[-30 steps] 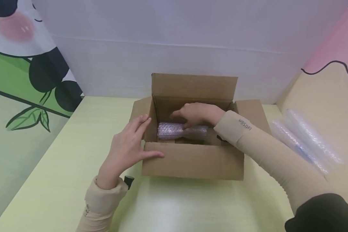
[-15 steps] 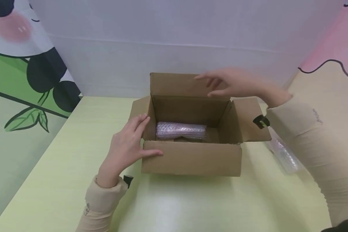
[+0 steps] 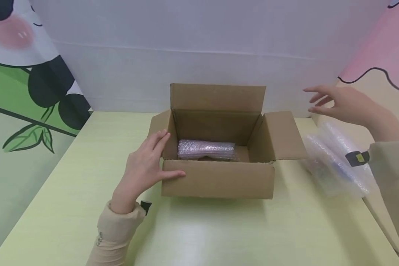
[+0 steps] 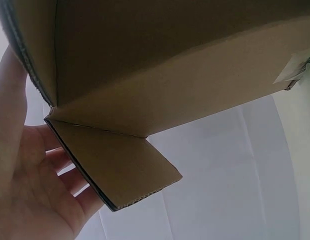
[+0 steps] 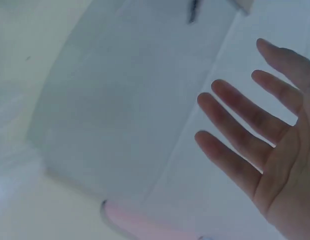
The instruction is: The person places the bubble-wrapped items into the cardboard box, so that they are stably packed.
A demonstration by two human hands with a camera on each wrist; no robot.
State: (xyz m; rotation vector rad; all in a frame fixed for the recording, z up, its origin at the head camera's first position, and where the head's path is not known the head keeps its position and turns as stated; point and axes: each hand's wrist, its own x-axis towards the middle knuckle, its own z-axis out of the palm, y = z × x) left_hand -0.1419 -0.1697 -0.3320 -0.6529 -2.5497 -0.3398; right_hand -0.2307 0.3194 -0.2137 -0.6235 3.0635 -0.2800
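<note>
An open cardboard box stands mid-table with its flaps folded outward. On its floor, towards the left, lies a roll wrapped in bubble wrap. My left hand rests on the box's near left corner, its fingers extended along the left flap and the thumb laid straight on the front flap. Away to the right, my right hand hangs in the air with spread, slightly bent fingers, holding nothing. Below it, more bubble-wrapped rolls lie at the table's right side; their contents are unclear.
The box's right flap sticks out towards the wrapped rolls. A pale wall sheet rises behind the table. Printed cartoon panels flank it on the left and right.
My right hand has come up out of the box with nothing in it and swung right, over the wrapped rolls. The left hand has stayed at the box corner.
</note>
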